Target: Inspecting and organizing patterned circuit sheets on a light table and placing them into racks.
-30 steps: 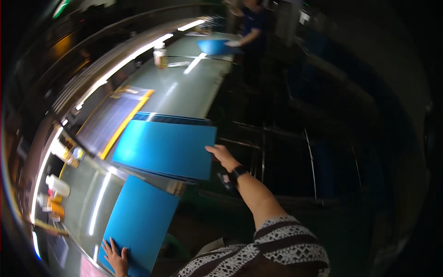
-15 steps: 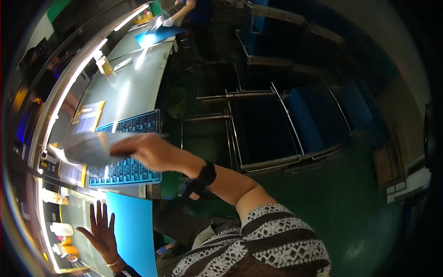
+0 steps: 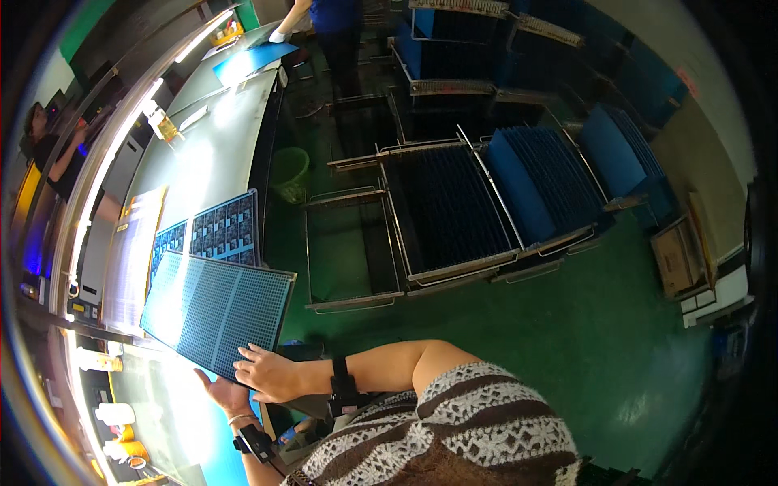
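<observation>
A blue panel (image 3: 219, 304) with a fine grid pattern is held tilted above the bench. My right hand (image 3: 269, 373) grips its near corner, fingers spread over the top face. My left hand (image 3: 227, 395) is at the same near edge, thumb out and the other fingers partly hidden beneath; it appears to hold the panel too. Beyond it, partly covered, a second blue panel (image 3: 223, 231) with rows of dark rectangular patterns lies on the bench. A plain blue sheet (image 3: 225, 462) lies on the bench by my left forearm.
Bottles (image 3: 113, 415) stand along the bench's left side under a bright tube lamp. Yellow-edged sheets (image 3: 134, 259) lie farther on. Metal racks (image 3: 454, 211) with upright blue panels and a green basket (image 3: 290, 174) stand on the floor at right. A person in blue (image 3: 334, 32) works at the far end.
My right hand has come down and nearer from above the bench. The grid-patterned panel is now in hand over the other one. My left hand, earlier spread open over the blue sheet, has moved to its edge.
</observation>
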The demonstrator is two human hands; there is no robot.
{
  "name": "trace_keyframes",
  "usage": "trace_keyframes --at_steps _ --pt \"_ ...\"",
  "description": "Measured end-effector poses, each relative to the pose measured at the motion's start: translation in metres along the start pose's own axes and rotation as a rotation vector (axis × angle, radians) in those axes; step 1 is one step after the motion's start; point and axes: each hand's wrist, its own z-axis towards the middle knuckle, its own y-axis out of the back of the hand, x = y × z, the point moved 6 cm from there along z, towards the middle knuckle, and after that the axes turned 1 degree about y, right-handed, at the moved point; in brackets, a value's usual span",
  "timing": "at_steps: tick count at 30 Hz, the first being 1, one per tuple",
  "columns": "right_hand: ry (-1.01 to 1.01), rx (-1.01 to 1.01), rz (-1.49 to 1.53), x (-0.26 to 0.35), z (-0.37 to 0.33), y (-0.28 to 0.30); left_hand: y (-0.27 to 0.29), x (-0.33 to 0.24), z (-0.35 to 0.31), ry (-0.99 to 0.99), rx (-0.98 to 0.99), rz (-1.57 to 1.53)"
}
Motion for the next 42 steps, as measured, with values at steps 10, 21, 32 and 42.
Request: trace_keyframes --at_steps 10,21,32,42 --pt "-0.265 -0.269 0.235 -0.022 -0.005 0.033 0.018 -0.013 0.009 0.012 -0.067 0.076" --pt "-0.073 -0.744 0.04 -0.056 0.065 0.206 0.024 -0.047 0.042 -0.098 -0.312 0.322" --pt "0.541 -0.255 -0.649 0.02 0.076 0.28 -0.013 -0.025 0.091 -0.148 -0.231 0.183" --pt "0.41 -0.264 -0.258 -0.024 0.07 0.251 0.065 -0.115 -0.005 -0.169 -0.001 -0.356"
